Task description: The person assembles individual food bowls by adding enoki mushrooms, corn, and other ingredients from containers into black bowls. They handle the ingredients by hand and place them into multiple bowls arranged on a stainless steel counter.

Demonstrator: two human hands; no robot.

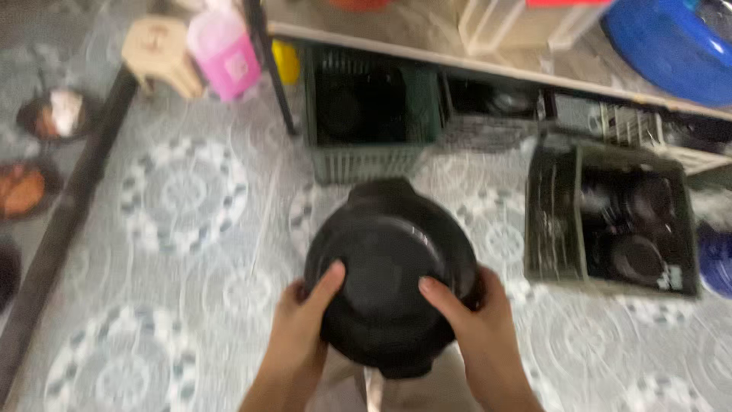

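- Step in hand: a stack of round black plastic bowls (pixel 389 267) is carried at centre frame, above the patterned tile floor (pixel 183 229).
- Left hand (pixel 301 328) and right hand (pixel 473 320): each grip closed on the stack's rim, thumbs inside.
- Next move likely calls for level carriage.
- Surroundings: dark green slatted crate (pixel 366 164) ahead; grey crate of black bowls (pixel 610 221) at right; pink container (pixel 225 49) upper left.
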